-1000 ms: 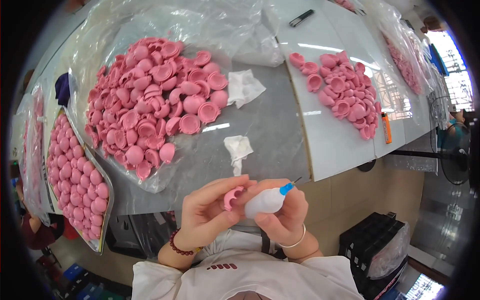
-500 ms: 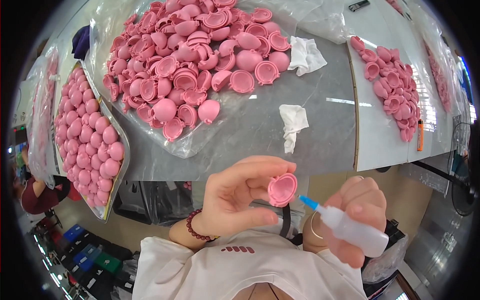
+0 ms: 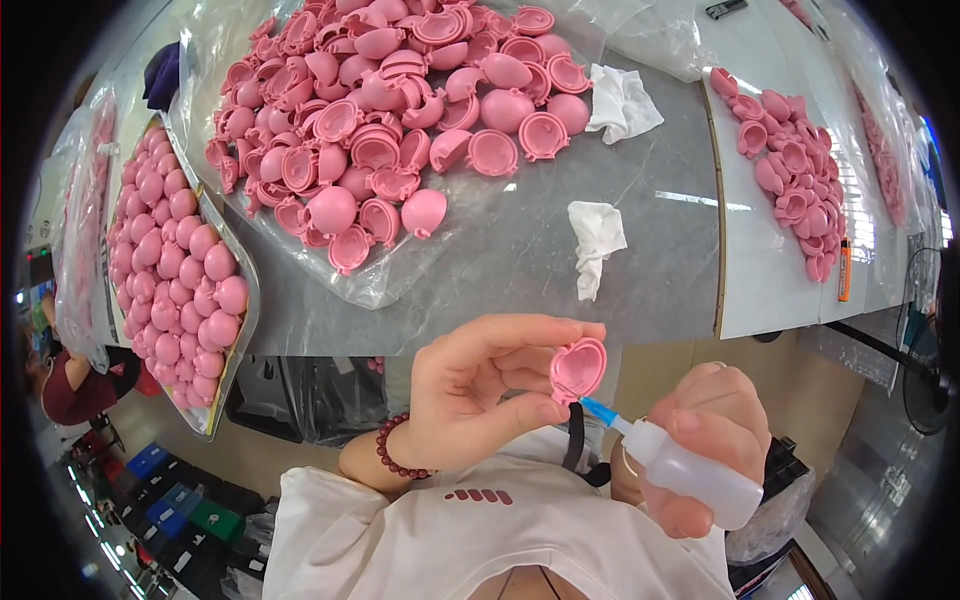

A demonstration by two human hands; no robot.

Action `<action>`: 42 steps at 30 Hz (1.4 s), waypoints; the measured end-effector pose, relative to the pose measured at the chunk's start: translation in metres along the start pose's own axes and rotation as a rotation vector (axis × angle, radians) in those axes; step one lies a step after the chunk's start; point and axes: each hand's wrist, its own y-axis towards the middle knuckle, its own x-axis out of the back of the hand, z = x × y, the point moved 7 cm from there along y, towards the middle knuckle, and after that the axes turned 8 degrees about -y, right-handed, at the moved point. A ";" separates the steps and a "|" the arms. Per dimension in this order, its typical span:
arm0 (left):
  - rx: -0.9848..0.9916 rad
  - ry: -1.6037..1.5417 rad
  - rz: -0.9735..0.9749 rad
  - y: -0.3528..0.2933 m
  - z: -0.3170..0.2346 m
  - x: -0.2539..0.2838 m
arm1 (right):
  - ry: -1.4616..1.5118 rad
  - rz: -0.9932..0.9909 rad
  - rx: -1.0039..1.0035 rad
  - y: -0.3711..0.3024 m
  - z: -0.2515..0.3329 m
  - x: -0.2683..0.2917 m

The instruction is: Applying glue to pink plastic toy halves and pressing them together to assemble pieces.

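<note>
Ball tray: metal-edged tray full of pink balls, well left of the pink half-shell (reference for all lines below).
Big pile: loose pink pieces on a plastic sheet over the grey tabletop, beyond the half-shell and to its left.
Left hand: left hand directly left of the half-shell, nearer to it than the other hand.
Left fingers: pinch grip, spread only as wide as the part; index at the half-shell's far edge, thumb at its near-left edge. No other item seen in the grip.
Half-shell: held in the air off the tabletop's near edge, hollow side facing the camera. Roundish, no clear long axis.
Blue nozzle: nozzle tip at the half-shell's near edge. Contact or tiny gap, can't tell; I'd say everything hinges on that spot.
Squeeze bottle: whitish squeeze bottle, right of the half-shell and nearer the body; long axis slants, tip toward the half-shell, base away right.
Right hand: right hand right of the half-shell, apart from it.
Right fingers: curled round the bottle body, no slack visible. Whether squeezing: can't tell.
Small pile: more pink parts, beyond the half-shell and well right.
</note>
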 end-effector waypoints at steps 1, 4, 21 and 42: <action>0.007 0.002 -0.021 0.000 0.000 0.001 | 0.011 0.009 -0.007 0.000 -0.001 -0.001; -0.006 0.019 -0.010 0.000 0.000 0.001 | 0.047 -0.065 0.025 0.000 -0.002 0.002; -0.083 0.172 0.053 -0.003 -0.008 -0.002 | -0.031 -0.147 0.014 0.000 -0.007 0.000; 0.139 -0.437 -0.089 -0.002 0.005 0.006 | -0.279 -0.138 -0.478 0.034 -0.097 0.052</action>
